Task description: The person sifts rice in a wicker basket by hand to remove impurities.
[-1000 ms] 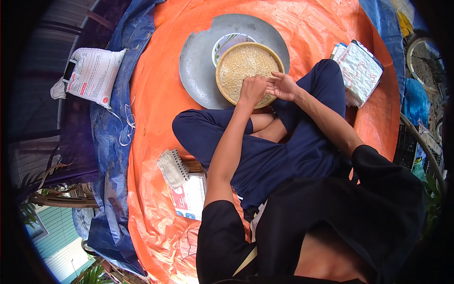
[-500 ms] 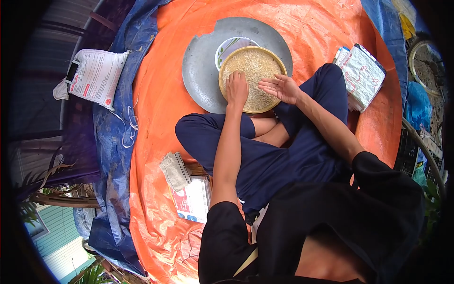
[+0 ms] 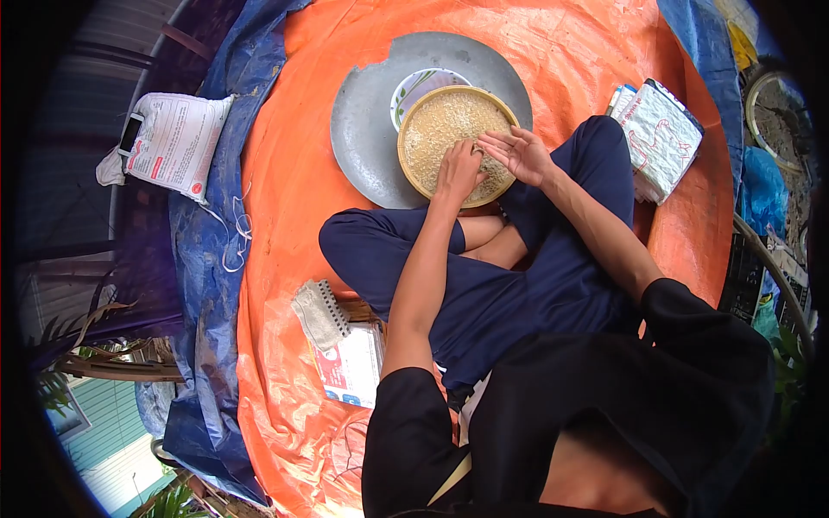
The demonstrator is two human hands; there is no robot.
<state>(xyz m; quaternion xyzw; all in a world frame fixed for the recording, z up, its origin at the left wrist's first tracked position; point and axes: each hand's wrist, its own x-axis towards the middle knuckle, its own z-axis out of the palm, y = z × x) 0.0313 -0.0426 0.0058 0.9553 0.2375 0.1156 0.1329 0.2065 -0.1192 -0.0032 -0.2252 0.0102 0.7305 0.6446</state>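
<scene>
A round shallow basket [image 3: 403, 157] with a yellowish rim holds a layer of pale grain [image 3: 449, 116]. Over its lower right part, my left hand [image 3: 460, 171] has its fingers curled close to the fingertips of my other hand; anything pinched there is too small to make out. My right hand [image 3: 524, 157] is turned palm up at the basket's right edge, fingers stretched out together. Whether small bits lie in that palm cannot be seen. Beneath the basket, a white plate with a green leaf pattern [image 3: 419, 84] partly shows on a large grey round tray [image 3: 358, 129].
An orange tarp [image 3: 294, 155] covers the ground, with blue tarp [image 3: 203, 259] along the left. A white printed sack [image 3: 181, 142] carries a phone [image 3: 131, 135]. Folded bags [image 3: 661, 138] lie by the right knee. A grey spiral-edged pad [image 3: 319, 312] rests on papers [image 3: 352, 367] at left.
My left hand has moved right across the grain, from the basket's left side to beside my right fingertips. My right hand has shifted slightly right and up, still palm up.
</scene>
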